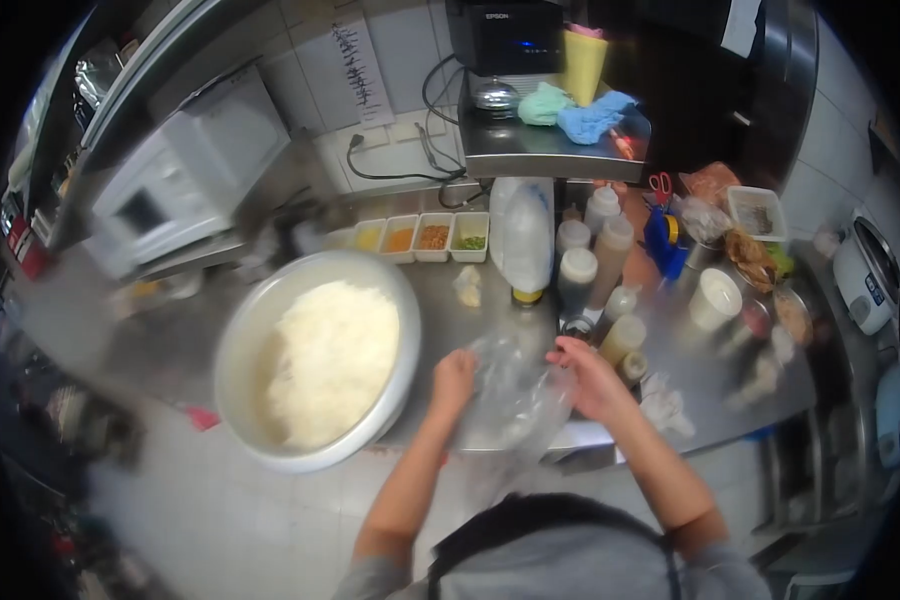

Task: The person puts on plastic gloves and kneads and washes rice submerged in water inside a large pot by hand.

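A clear plastic bag (pixel 515 395) stretches between my two hands in front of my body, above the counter's front edge. My left hand (pixel 455 382) is closed on the bag's left side. On the other side, my right hand (pixel 592 378) pinches the bag's edge with thumb and fingers. To the left of my left hand stands a large white tub (pixel 232 385), tilted in view, with a heap of white, grainy food (pixel 335 360) that looks like cooked rice. The bag's lower part is blurred.
Small trays of toppings (pixel 435 237) line the back of the steel counter (pixel 440 300). Several squeeze bottles (pixel 578 270) stand right of a large white bottle (pixel 522 235). A white microwave (pixel 185 175) is at the left, a white container (pixel 715 300) at the right.
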`<move>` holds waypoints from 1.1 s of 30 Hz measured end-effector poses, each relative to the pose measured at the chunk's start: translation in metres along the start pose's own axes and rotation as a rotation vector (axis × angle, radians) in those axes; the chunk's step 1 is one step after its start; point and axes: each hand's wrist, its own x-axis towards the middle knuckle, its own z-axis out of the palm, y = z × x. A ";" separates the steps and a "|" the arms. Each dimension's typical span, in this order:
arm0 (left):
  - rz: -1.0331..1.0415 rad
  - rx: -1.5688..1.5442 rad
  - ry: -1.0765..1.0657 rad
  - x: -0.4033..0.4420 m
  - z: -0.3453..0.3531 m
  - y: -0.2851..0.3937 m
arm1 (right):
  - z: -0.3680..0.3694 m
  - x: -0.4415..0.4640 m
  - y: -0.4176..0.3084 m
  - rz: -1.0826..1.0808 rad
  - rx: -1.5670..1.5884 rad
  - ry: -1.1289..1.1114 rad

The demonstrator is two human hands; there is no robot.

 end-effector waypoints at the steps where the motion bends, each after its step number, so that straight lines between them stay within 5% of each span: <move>1: -0.004 0.041 0.033 0.016 0.005 -0.010 | 0.004 -0.005 -0.004 0.024 0.050 -0.028; 5: -0.160 0.374 0.279 0.047 0.028 0.006 | 0.006 -0.012 -0.001 -0.068 0.045 -0.015; 8: 0.174 0.591 0.247 0.030 0.007 0.057 | 0.012 -0.017 0.003 -0.198 -0.040 0.125; 11: 0.019 -0.384 -0.324 -0.011 -0.017 0.097 | 0.008 -0.012 0.016 -0.397 -0.150 0.194; 14: 0.112 -0.236 -0.510 -0.054 -0.026 0.122 | 0.003 -0.009 0.023 -0.540 -0.329 0.165; 17: -0.078 -0.501 -0.521 -0.047 -0.018 0.091 | 0.016 -0.024 0.017 -0.579 -0.353 0.073; 20: -0.238 -0.866 -0.304 -0.063 -0.029 0.096 | 0.005 -0.029 0.021 -0.573 -0.556 0.032; 26: -0.313 -0.594 -0.201 -0.107 -0.036 0.087 | -0.003 -0.047 0.018 -0.418 -0.587 -0.149; 33: -0.348 -0.495 0.015 -0.184 -0.013 0.088 | -0.007 -0.106 0.017 -1.091 -1.416 -0.128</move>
